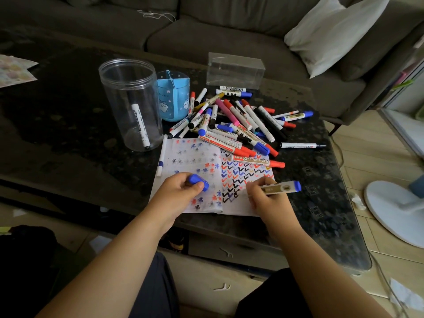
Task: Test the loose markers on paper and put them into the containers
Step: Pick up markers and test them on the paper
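An open notebook (206, 171) covered in red, blue and black test marks lies on the dark table (68, 125). My right hand (263, 198) grips a blue-ended marker (281, 187), its tip hidden against the right page. My left hand (176, 191) rests on the left page and pinches a blue cap (199, 181). A heap of loose markers (236, 120) lies behind the notebook. A tall clear jar (132, 104) holds one black marker (141, 126). A blue divided pen cup (173, 98) stands beside the jar.
A clear rectangular box (235, 70) sits behind the marker heap. One thin blue pen (161, 157) lies along the notebook's left edge. A grey sofa with a white cushion (332, 33) runs behind the table. A white fan base (394, 210) stands on the floor at right.
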